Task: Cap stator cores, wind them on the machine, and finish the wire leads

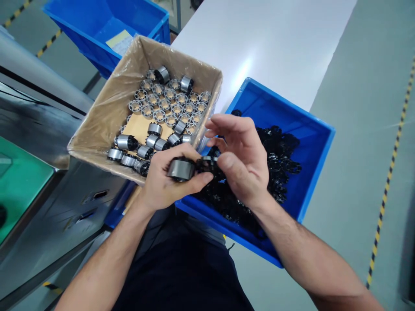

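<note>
My left hand (168, 177) is closed around a silver metal ring core (181, 169) with black ends. A black toothed plastic ring (206, 163) shows by its thumb and fingertips. My right hand (244, 160) is just to the right, fingers curved and apart. Its thumb overlaps the edge of the black ring in view; I cannot tell whether it touches. Beneath the hands, the blue bin (319, 129) holds a heap of black plastic rings (275, 147). To the left, a plastic-lined cardboard box (100, 116) contains rows of ring cores (164, 103) and several black-ended cores (126, 141) lying loosely.
Another blue bin (87, 32) with paper in it stands behind the box. A white table (269, 39) extends away ahead. Metal equipment with a green surface (24, 185) is at the left. Yellow-black tape (385, 190) marks the floor on the right.
</note>
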A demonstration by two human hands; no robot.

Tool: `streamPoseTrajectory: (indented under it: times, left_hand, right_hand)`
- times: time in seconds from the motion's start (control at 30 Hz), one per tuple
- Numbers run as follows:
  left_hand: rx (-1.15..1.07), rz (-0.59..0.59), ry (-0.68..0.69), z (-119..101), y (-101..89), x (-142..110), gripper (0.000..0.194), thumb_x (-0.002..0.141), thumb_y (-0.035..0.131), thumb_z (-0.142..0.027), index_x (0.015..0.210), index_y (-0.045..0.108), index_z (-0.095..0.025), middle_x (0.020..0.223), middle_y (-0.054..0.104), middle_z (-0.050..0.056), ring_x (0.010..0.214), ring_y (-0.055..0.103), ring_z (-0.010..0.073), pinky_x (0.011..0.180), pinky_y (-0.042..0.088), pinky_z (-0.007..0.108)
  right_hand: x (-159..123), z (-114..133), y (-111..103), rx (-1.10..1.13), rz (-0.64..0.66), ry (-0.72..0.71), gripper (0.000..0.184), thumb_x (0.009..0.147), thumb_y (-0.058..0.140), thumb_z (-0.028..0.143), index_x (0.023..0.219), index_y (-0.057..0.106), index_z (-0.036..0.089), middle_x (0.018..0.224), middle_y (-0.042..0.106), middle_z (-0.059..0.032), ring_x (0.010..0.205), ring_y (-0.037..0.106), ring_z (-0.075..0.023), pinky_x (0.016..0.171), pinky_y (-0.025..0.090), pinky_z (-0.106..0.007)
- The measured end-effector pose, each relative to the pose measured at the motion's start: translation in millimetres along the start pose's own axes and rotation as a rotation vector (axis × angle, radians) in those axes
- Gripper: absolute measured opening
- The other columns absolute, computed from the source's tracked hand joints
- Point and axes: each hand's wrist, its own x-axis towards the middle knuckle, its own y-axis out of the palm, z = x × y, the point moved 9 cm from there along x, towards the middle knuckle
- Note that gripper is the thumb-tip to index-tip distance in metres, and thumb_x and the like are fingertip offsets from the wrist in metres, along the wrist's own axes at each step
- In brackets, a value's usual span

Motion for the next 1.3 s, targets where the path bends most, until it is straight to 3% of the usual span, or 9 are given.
streamPoseTrajectory:
  times: [0.17,0.27,0.37,0.5,0.6,0.8,0.97,1.13,1.3]
  left_hand:
    - [-0.003,-0.138,-0.009,7,-16.3,-1,0.057,0.097,0.104,-0.069,0.087,0.067,-0.026,0.080,0.068,-0.002,0.070,0.058,0.0160,0.069,0.050,0.035]
    - [-0.137,-0.139,-0.058,15,-17.8,1,0.057,0.096,0.099,-0.080,0.120,0.078,-0.032,0.081,0.066,-0.003,0.065,0.056,0.0158,0.063,0.047,0.036]
    - [-0.290,-0.137,-0.182,27,-14.5,2,0.074,0.107,0.077,-0.091,0.154,0.070,-0.034,0.083,0.067,-0.002,0.063,0.059,0.0188,0.061,0.050,0.039]
    - [-0.317,-0.085,-0.197,29,-3.6,1,0.060,0.111,0.078,-0.086,0.130,0.072,-0.030,0.079,0.063,-0.003,0.062,0.062,0.0179,0.062,0.051,0.037]
    - [-0.332,-0.082,-0.189,28,0.5,-3,0.059,0.118,0.064,-0.088,0.121,0.067,-0.029,0.081,0.061,-0.003,0.060,0.061,0.0158,0.056,0.047,0.032]
    - [-0.339,-0.034,-0.239,30,4.1,-8,0.054,0.123,0.062,-0.077,0.149,0.072,-0.030,0.088,0.066,0.000,0.065,0.064,0.0167,0.056,0.049,0.030]
    - [-0.347,0.007,-0.225,30,3.3,-8,0.054,0.123,0.062,-0.076,0.146,0.074,-0.029,0.093,0.067,0.001,0.064,0.064,0.0159,0.056,0.050,0.030]
    - [-0.299,0.087,-0.208,33,10.6,-9,0.059,0.124,0.060,-0.077,0.156,0.073,-0.028,0.097,0.073,0.003,0.066,0.065,0.0166,0.056,0.049,0.030]
    - [-0.040,-0.027,-0.020,14,-22.4,-3,0.037,0.118,0.080,-0.057,0.138,0.074,-0.027,0.100,0.075,0.002,0.068,0.061,0.0149,0.063,0.050,0.031]
  right_hand:
    - [7,-9,-3,0.022,0.131,0.142,0.039,0.104,0.101,0.054,0.132,0.092,0.028,0.109,0.088,-0.0030,0.085,0.080,-0.0177,0.076,0.074,-0.033]
    - [6,-8,-4,0.026,0.076,0.133,0.024,0.110,0.095,0.040,0.130,0.095,0.028,0.109,0.090,-0.0024,0.082,0.080,-0.0152,0.076,0.074,-0.031]
    - [7,1,-5,-0.022,0.024,0.011,0.017,0.112,0.089,0.028,0.126,0.098,0.030,0.113,0.090,-0.0040,0.094,0.082,-0.0179,0.079,0.073,-0.032]
    - [5,2,-3,-0.037,-0.015,-0.070,0.028,0.111,0.086,0.016,0.130,0.097,0.033,0.114,0.087,-0.0028,0.105,0.081,-0.0183,0.086,0.074,-0.032]
    - [1,-2,0,-0.014,-0.054,-0.068,0.023,0.112,0.086,0.015,0.128,0.093,0.030,0.117,0.088,-0.0016,0.101,0.084,-0.0172,0.087,0.075,-0.032]
    - [-4,-8,6,-0.030,-0.079,-0.047,0.017,0.111,0.087,0.016,0.119,0.093,0.029,0.110,0.089,-0.0003,0.096,0.085,-0.0160,0.085,0.075,-0.030]
    - [-5,2,4,-0.178,-0.091,-0.188,0.023,0.109,0.087,0.011,0.112,0.095,0.032,0.111,0.092,-0.0014,0.104,0.088,-0.0204,0.096,0.076,-0.039]
    - [-11,7,9,-0.256,-0.140,-0.256,0.024,0.108,0.088,0.012,0.114,0.094,0.034,0.111,0.090,-0.0006,0.102,0.085,-0.0192,0.089,0.073,-0.038]
    - [10,-8,-16,-0.325,-0.041,-0.147,0.023,0.115,0.074,0.018,0.115,0.094,0.029,0.109,0.091,-0.0022,0.097,0.085,-0.0194,0.093,0.071,-0.039]
